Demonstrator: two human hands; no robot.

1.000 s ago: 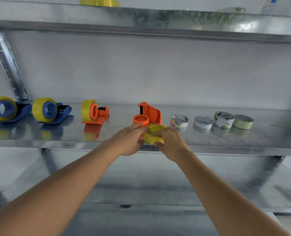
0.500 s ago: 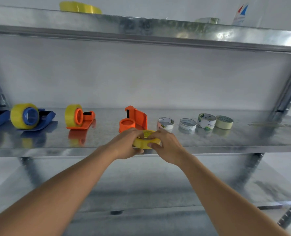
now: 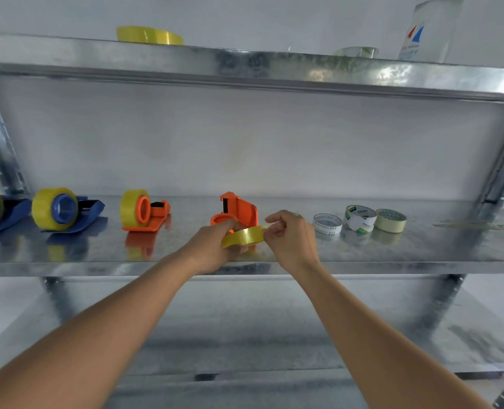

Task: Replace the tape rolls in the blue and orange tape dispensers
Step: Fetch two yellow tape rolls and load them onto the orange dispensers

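Since before, roll [image 3: 242,237] tilted up off shelf [image 3: 422,255]; left hand [image 3: 212,246] grips it, right hand [image 3: 290,236] pinches its edge. Step: finding tape end. Next: seat roll on empty orange dispenser [image 3: 239,209] just behind.

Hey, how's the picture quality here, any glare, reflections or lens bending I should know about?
Head view: wide-angle bending curves the upper shelf edge; glare whitens its right end; the middle shelf mirrors the orange dispenser; the yellow tape roll between both hands looks slightly soft.
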